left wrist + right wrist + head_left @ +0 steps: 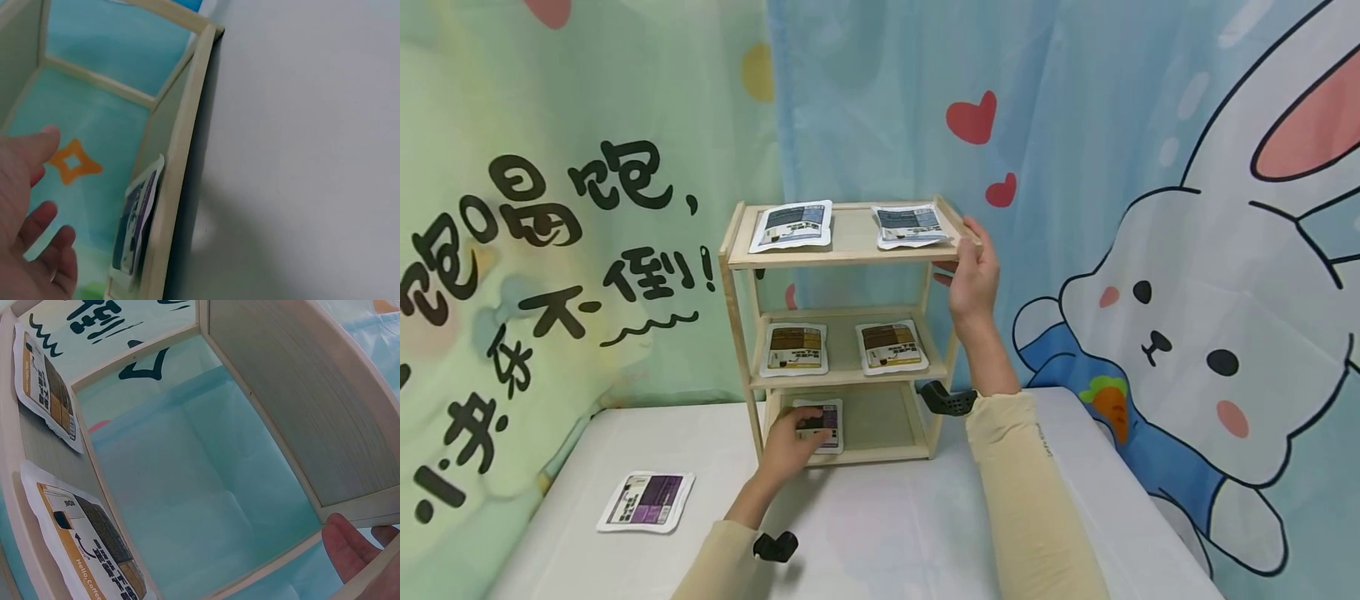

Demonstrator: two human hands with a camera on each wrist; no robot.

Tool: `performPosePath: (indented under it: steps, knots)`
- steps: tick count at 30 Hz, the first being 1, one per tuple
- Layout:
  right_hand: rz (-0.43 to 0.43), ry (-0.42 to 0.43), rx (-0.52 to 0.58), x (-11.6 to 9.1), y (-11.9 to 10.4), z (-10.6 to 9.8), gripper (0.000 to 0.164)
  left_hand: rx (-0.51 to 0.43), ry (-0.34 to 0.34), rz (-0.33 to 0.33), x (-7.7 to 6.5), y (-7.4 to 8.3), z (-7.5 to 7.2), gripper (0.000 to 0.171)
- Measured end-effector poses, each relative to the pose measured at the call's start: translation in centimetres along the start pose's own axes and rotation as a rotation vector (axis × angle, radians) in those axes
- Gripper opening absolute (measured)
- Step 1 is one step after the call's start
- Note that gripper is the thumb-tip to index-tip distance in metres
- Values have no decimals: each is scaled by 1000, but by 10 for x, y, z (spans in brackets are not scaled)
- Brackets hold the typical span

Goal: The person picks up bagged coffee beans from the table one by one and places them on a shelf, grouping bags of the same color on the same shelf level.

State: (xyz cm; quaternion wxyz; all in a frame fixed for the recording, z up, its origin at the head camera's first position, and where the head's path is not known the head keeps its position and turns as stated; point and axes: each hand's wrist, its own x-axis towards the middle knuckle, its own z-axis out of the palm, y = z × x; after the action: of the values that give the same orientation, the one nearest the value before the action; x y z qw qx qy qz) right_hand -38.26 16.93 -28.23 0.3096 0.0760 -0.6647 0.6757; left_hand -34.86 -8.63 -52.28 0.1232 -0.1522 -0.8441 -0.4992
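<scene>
A three-tier wooden shelf rack (pixel 842 257) stands on the table. On its bottom tier, toward the left, lies a white-edged packet with a dark purple label (pixel 830 412). My left hand (pixel 787 447) is just in front of this packet, overlapping it in the head view. The left wrist view shows the fingers spread and apart from the packet (pixel 134 228), nothing in them. At the rack's upper right corner my right hand (pixel 976 287) grips the top tier's edge, thumb on the outside and fingertips underneath.
Two blue-labelled packets (pixel 793 225) lie on the top tier, and two brown-and-yellow coffee packets (pixel 892 346) on the middle one. Left of the rack, a purple-labelled packet (pixel 647 502) lies on the white table (pixel 880 533). Printed curtains (pixel 880 125) hang close behind.
</scene>
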Motion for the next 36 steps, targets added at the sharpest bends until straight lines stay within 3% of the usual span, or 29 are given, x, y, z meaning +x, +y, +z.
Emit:
performPosePath:
  steps: [7,15,22,26,36]
  knots:
    - [-3,1,7,1,1,0,46,12,-59,78,-29,-2,-12,27]
    - [-8,0,3,-1,1,-1,46,65,-143,11,-65,-7,-36,21]
    - [-14,4,2,1,1,0,46,85,-114,-11,-93,-23,-71,20]
    - [-21,10,3,2,3,-1,46,117,-137,1,-104,-37,-94,21]
    - [-29,0,-8,2,4,-1,47,201,-181,-1,-108,-47,-164,30]
